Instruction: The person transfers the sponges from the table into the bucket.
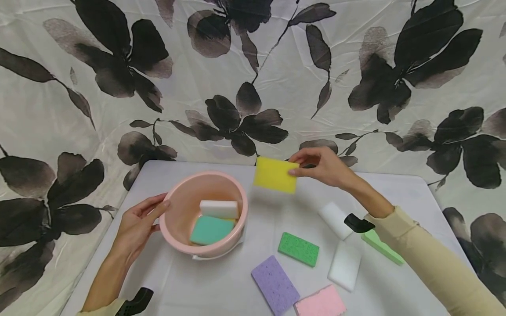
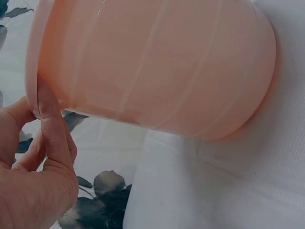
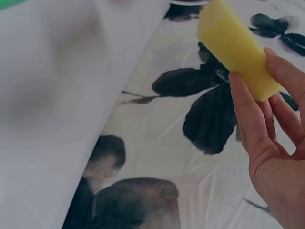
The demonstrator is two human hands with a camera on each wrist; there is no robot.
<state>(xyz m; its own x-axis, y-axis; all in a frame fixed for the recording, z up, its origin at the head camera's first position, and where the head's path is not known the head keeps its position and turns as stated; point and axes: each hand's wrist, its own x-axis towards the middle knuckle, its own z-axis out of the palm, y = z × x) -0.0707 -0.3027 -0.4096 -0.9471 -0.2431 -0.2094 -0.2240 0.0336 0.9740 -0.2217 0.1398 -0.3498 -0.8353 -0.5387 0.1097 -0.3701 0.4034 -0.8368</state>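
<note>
A pink bucket (image 1: pixel 174 237) stands on the left part of the table. Inside it lie a teal sponge (image 1: pixel 212 230) and a white sponge (image 1: pixel 218 209), with a sliver of yellow behind them. My left hand (image 1: pixel 136 224) pinches the bucket's rim on its left side; the left wrist view shows thumb and fingers on either side of the rim (image 2: pixel 32 62). Up in the air to the right of the bucket, my right hand (image 1: pixel 322 167) pinches a yellow sponge (image 1: pixel 275 175) by its right end. Its far end points toward the bucket.
On the table (image 1: pixel 178 289) lie a green sponge (image 1: pixel 298 249), a purple sponge (image 1: pixel 275 285), a pink sponge (image 1: pixel 321 303), two white sponges (image 1: pixel 345 265) and a light green sponge (image 1: pixel 381 247) partly under the right forearm. A floral cloth (image 1: pixel 292 87) hangs behind.
</note>
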